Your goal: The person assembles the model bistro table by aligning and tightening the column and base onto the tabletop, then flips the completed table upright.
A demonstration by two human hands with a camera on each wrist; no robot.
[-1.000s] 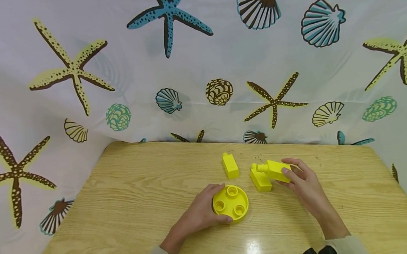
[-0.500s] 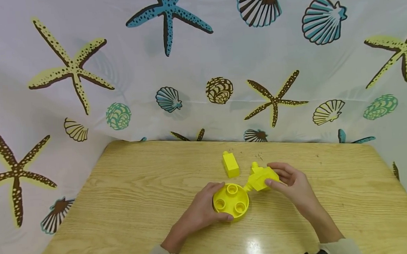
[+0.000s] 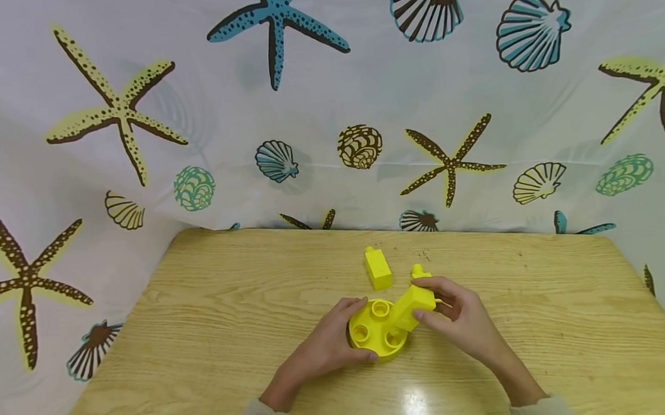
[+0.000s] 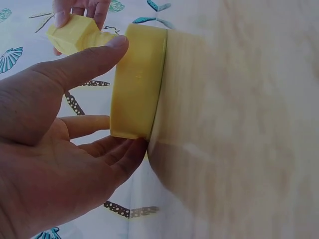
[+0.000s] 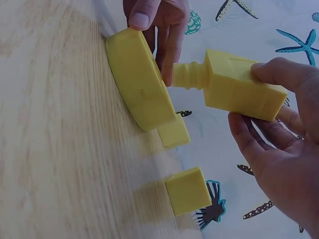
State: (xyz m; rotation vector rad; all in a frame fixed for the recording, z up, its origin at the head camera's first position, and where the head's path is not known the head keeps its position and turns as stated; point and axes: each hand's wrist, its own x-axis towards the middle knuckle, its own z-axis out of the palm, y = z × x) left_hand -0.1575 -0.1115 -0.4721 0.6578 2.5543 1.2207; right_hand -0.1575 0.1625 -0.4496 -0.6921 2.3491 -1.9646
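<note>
A round yellow base [image 3: 376,349] with three raised ring sockets lies on the wooden table [image 3: 246,287]. My left hand [image 3: 331,340] grips its left side, thumb and fingers on opposite edges of the rim. Between the thumb and fingers of my right hand [image 3: 465,316] is a yellow rectangular block [image 5: 239,87] with a ridged peg on its end. The block is tilted above the right part of the base. In the right wrist view, the peg points toward the base's socketed face and stands apart from it.
Behind the base lies a similar yellow block [image 3: 378,270], its small end pointing away. Another yellow block [image 3: 419,270] is behind the right hand, mostly hidden. A white cloth [image 3: 327,107] printed with starfish and shells hangs along the table's back and sides.
The right hand has moved left with its block, from above the right-hand loose block to above the base. The block has turned, its peg end now down toward the base. The left hand stays put.
</note>
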